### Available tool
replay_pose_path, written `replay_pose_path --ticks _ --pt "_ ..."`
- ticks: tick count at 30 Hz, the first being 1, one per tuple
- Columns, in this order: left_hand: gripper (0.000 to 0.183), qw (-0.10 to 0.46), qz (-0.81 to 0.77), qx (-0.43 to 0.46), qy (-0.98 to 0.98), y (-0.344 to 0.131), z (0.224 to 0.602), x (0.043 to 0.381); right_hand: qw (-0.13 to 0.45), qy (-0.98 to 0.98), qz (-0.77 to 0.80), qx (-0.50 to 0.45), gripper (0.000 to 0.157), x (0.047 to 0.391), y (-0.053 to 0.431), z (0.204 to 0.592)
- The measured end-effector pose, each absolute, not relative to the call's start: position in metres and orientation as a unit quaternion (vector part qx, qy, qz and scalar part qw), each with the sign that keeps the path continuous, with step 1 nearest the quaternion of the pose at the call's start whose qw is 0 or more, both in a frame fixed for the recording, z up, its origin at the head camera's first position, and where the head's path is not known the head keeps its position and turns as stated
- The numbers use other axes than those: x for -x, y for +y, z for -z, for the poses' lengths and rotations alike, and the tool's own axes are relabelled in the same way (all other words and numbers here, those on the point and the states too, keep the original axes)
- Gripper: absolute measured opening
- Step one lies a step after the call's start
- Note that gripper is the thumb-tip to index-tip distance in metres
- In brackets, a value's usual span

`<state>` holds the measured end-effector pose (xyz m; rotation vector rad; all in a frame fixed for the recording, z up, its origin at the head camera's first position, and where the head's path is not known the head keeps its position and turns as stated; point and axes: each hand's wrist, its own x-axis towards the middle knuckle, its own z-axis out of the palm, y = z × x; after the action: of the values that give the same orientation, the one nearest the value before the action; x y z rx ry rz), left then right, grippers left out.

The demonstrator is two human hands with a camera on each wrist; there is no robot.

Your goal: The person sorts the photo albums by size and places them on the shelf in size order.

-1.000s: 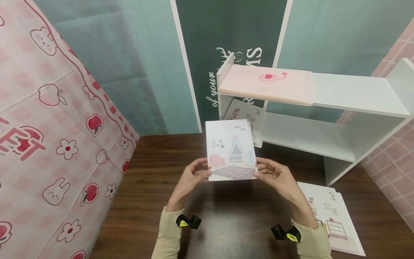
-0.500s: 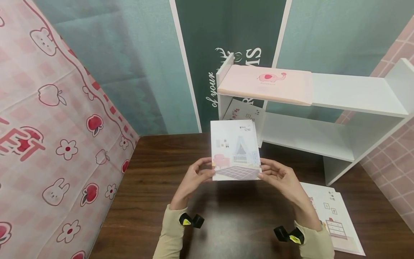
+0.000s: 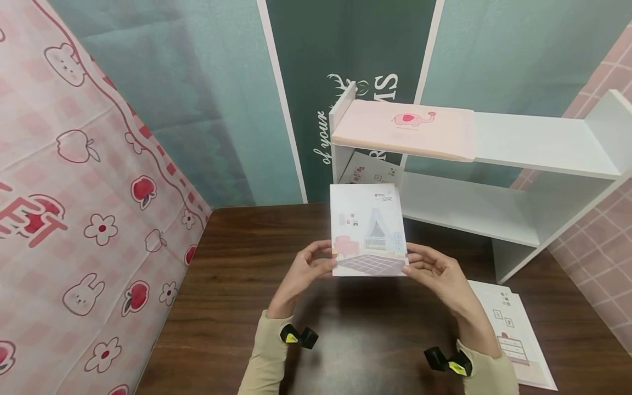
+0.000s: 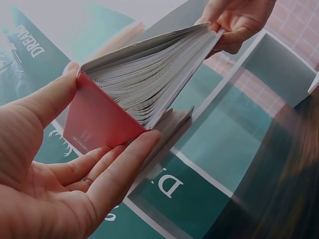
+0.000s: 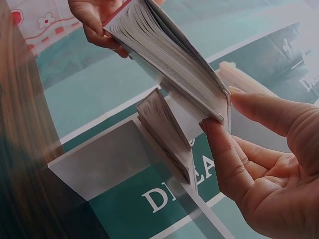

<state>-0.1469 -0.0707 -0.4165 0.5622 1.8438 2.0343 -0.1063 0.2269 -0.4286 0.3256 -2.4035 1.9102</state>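
Observation:
Both hands hold a thick white book (image 3: 367,227) up in front of the shelf, its cover drawn with a pink armchair, a canopy and a checked rug. On its left edge, my left hand (image 3: 312,267) grips with thumb above and fingers beneath. The left wrist view shows that hand pinching the red spine (image 4: 102,117). At the opposite side, my right hand (image 3: 438,271) pinches the lower corner. Seen from the right wrist, the page edges (image 5: 164,59) fan slightly between the covers, with the right thumb on one cover and fingertips on the other.
Behind stands a white two-tier shelf (image 3: 469,203). Another book (image 3: 362,167) leans inside its left end. A pink elephant-print item (image 3: 410,126) lies on the top board. More white books (image 3: 518,340) lie on the brown table (image 3: 237,307) at right, partly behind the right arm.
Both hands have carried the book a short way to the right, keeping the same hold. In the head view it now overlaps more of the leaning book.

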Motion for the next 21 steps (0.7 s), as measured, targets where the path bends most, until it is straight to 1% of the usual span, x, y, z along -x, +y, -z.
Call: replay_pose_path --ticks 21 --pt "0.049 0.177 -0.707 -0.207 0.653 -0.057 0.418 0.15 0.036 -0.787 -0.61 -0.092 0.049 0.098 0.238 0.43"
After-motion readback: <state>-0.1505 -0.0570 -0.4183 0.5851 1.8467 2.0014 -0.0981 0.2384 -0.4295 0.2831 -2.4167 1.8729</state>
